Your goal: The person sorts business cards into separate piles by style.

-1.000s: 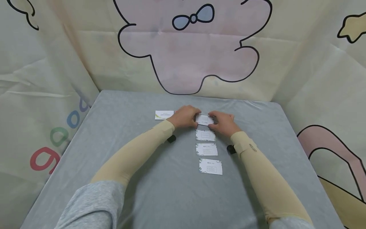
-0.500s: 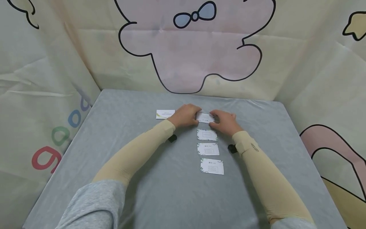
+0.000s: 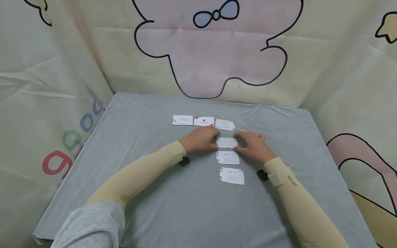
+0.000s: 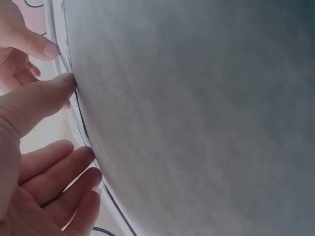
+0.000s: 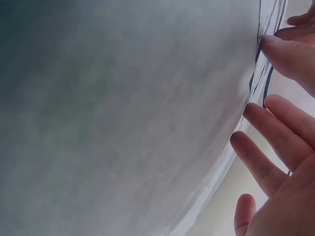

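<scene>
My left hand (image 3: 201, 138) and right hand (image 3: 252, 146) flank a white card with leafy corners (image 3: 226, 142), second from the far end of a column. Thumb and forefinger of each hand are spread apart at its left and right ends. In the left wrist view, the left hand (image 4: 54, 182) has its fingertips down at the tabletop, fingers loosely bent. The right wrist view has the right hand (image 5: 280, 142) with fingers fairly straight, tips at the surface. Beyond them lies the column's farthest card (image 3: 225, 124), slightly tilted. Two matching cards, a nearer one (image 3: 227, 157) and the nearest (image 3: 232, 175), lie towards me.
Left of the farthest card lie a card with red decoration (image 3: 203, 121) and one with a yellow-green curve (image 3: 182, 120), making a row. A grey cloth covers the table (image 3: 173, 213). Printed curtains (image 3: 198, 62) hang behind and at both sides.
Both hands have left the farthest card and come towards me to the second card of the column. The red-decorated card, hidden before behind the left hand, now shows. The head view has shifted slightly.
</scene>
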